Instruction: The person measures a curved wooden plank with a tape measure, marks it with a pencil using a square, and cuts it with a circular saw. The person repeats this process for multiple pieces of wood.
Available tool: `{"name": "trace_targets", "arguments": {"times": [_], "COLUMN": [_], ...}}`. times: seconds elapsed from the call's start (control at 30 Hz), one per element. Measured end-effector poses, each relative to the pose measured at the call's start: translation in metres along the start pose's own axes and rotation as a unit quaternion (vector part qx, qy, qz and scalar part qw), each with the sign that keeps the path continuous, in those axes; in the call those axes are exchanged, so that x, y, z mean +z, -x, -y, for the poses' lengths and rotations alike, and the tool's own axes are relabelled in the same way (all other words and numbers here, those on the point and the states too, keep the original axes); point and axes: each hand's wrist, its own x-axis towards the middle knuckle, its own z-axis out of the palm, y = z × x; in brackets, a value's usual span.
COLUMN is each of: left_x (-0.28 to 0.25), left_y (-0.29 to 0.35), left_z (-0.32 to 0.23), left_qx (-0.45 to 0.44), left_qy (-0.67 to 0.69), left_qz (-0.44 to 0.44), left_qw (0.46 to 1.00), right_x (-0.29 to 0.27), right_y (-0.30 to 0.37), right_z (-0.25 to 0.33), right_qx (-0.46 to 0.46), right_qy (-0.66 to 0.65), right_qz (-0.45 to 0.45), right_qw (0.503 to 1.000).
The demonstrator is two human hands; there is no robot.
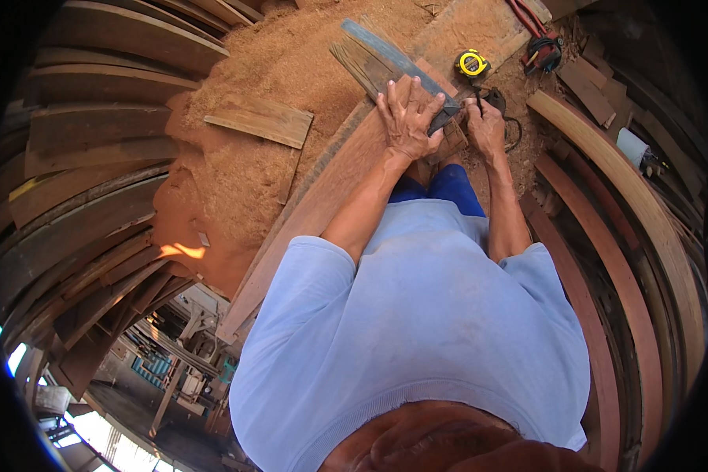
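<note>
My left hand (407, 119) lies over a grey metal-bladed square (393, 57), pressing it down with its fingers spread. The square rests slanting across a wooden piece (360, 69), and its darker end (446, 116) sticks out by my thumb. Under my left wrist runs a long reddish-brown board (322, 185). Just right of the square, my right hand (484, 126) is closed in a pinch. A thin dark thing shows at its fingertips, too small to name. Beyond that hand stands a yellow and black tape measure (471, 64).
Sawdust (267, 59) covers the ground ahead, with a short plank (261, 118) on it. Stacked boards (106, 141) line the left, and long curved-looking planks (606, 189) the right. A red tool with a black part (540, 51) lies far right, near a white container (633, 147).
</note>
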Motion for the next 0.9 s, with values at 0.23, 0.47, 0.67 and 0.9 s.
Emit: {"name": "trace_targets", "arguments": {"times": [0.23,0.47,0.67,0.9], "left_x": [0.004,0.001,0.005,0.003], "left_y": [0.0,0.0,0.001,0.0], "left_z": [0.001,0.0,0.001,0.001], "left_qx": [-0.003,-0.008,-0.009,-0.01], "left_qy": [-0.01,-0.031,-0.037,-0.042], "left_qz": [-0.001,0.014,0.013,0.031], "left_qw": [1.0,0.999,0.999,0.999], "right_x": [-0.041,-0.013,-0.014,-0.013], "right_y": [0.001,-0.02,-0.035,-0.045], "right_z": [0.058,0.076,0.093,0.078], "right_qx": [-0.07,-0.193,-0.201,-0.187], "right_qy": [-0.128,-0.099,-0.071,-0.115], "right_qz": [-0.023,0.013,0.054,0.033], "right_qw": [0.989,0.976,0.976,0.975]}}
